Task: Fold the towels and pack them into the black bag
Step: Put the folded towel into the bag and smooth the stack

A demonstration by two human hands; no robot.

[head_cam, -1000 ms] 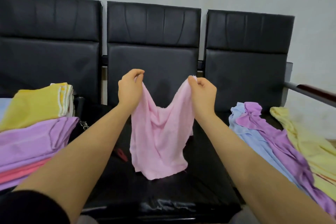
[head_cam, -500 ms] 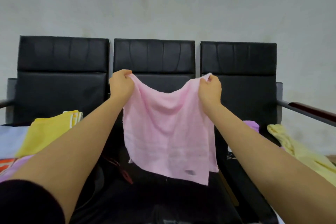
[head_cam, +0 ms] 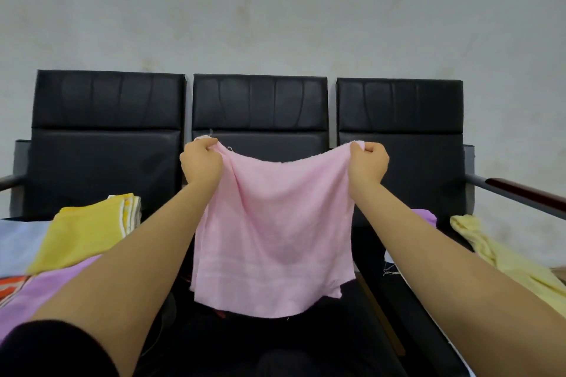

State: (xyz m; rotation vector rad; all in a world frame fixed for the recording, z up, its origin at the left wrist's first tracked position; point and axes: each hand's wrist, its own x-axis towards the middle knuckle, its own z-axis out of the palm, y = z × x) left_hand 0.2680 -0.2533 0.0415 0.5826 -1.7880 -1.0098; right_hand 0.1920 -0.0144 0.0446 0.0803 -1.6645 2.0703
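Observation:
A pink towel hangs spread out in the air in front of the middle black seat. My left hand pinches its upper left corner and my right hand pinches its upper right corner, both raised at the same height. The towel's lower edge hangs just above the seat cushion. Folded towels lie stacked on the left seat: yellow, lilac and pale blue. Unfolded towels lie on the right seat: pale yellow and a bit of purple. I cannot make out the black bag.
Three black padded seats stand in a row against a pale wall. A wooden-topped armrest juts out at the right. An orange-striped cloth shows at the left edge. Dark shapes lie on the middle seat cushion below the towel.
My hands have moved apart and upward, drawing the pink towel from a sagging bunch into a spread sheet. The view has tilted up, showing more wall and less of the seats.

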